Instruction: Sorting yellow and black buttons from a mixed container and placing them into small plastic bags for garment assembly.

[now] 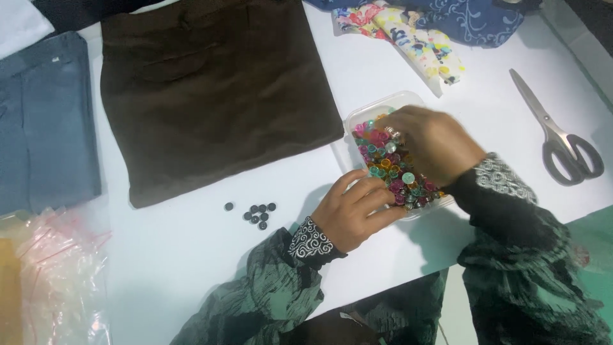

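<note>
A clear plastic box (403, 101) full of small colourful buttons (391, 171) sits on the white table right of centre. My right hand (435, 142) is inside the box, fingers bent down among the buttons; whether it pinches one I cannot see. My left hand (356, 209) rests against the box's near-left rim, fingers curled on its edge. Several small black buttons (255, 213) lie loose on the table to the left of my left hand.
Folded dark brown trousers (217, 89) lie at the back centre, folded grey-blue trousers (41, 121) at the left. Clear plastic bags (54, 275) are at the near left. Grey scissors (560, 135) lie at the right. Patterned fabric (408, 29) is at the back right.
</note>
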